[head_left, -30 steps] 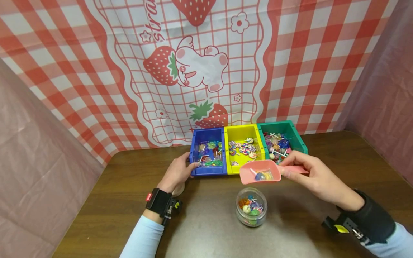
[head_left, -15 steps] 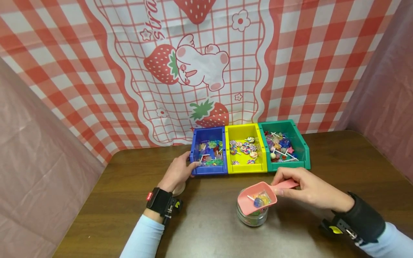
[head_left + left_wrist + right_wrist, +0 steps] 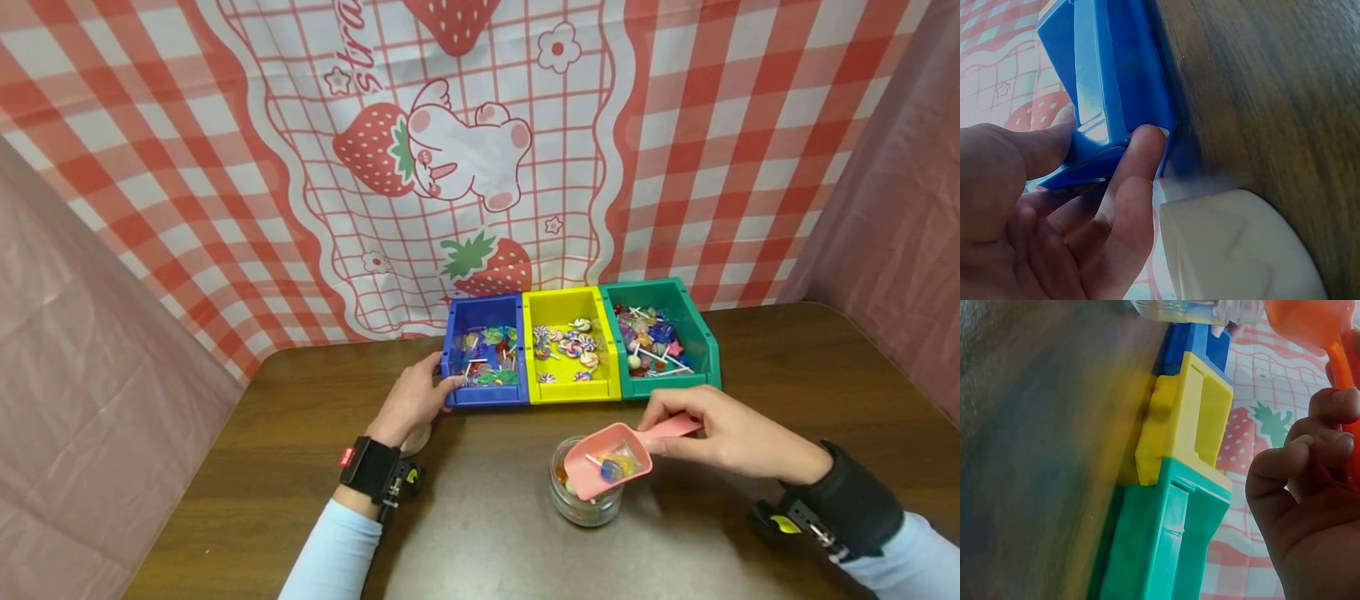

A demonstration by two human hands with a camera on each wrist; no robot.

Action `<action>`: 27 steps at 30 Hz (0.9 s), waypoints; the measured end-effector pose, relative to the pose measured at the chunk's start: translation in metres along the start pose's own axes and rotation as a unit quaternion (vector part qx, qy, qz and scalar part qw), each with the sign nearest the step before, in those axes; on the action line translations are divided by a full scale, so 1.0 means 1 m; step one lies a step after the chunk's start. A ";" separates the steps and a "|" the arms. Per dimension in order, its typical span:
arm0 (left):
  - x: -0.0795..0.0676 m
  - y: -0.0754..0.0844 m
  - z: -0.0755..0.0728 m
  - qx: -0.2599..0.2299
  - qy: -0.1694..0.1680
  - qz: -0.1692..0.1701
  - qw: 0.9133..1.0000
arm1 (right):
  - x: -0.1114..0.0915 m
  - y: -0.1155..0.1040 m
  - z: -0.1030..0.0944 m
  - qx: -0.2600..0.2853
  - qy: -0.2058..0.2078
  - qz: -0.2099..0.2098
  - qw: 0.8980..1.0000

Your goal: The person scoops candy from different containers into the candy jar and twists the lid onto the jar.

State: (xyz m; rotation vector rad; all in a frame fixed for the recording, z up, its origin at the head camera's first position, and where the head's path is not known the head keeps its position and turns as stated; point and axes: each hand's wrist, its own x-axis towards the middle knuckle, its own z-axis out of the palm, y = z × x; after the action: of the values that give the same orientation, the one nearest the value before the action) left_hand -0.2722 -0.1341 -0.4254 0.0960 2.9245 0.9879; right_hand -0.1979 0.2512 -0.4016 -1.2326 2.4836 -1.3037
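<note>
My right hand (image 3: 708,433) pinches the handle of a pink scoop (image 3: 581,479), which appears orange in the right wrist view. In the scoop lie a blue lollipop (image 3: 611,471) and a yellow wrapped candy (image 3: 626,460). The scoop is held over a round clear jar (image 3: 588,512) and covers part of its mouth; some candies show inside at the left. My left hand (image 3: 412,400) grips the front left corner of the blue bin (image 3: 487,396), thumb on the inner side and fingers outside, as the left wrist view shows.
Joined to the blue bin are a yellow bin (image 3: 573,392) with swirl lollipops and a green bin (image 3: 705,358) with mixed candies. A pale round lid-like object (image 3: 1241,250) lies by my left wrist. A checked cloth (image 3: 690,167) hangs behind the brown table (image 3: 300,467).
My right hand has brought the loaded scoop from in front of the bins down over the jar, then shifted it slightly right. The left hand stays on the blue bin.
</note>
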 end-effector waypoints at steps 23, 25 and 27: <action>0.001 -0.001 0.001 0.009 0.006 0.004 1.000 | -0.001 -0.018 -0.011 -0.126 0.045 -0.067 0.989; 0.001 -0.001 0.001 0.009 0.006 0.004 1.000 | -0.001 -0.019 -0.011 -0.132 0.048 -0.076 0.987; 0.001 -0.001 0.001 0.008 0.006 0.003 1.000 | -0.001 -0.020 -0.011 -0.135 0.049 -0.083 0.986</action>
State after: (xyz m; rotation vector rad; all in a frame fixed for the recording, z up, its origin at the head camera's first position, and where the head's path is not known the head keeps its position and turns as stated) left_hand -0.2732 -0.1343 -0.4264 0.1004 2.9445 0.9696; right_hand -0.1895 0.2527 -0.3806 -1.4945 2.7531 -1.1119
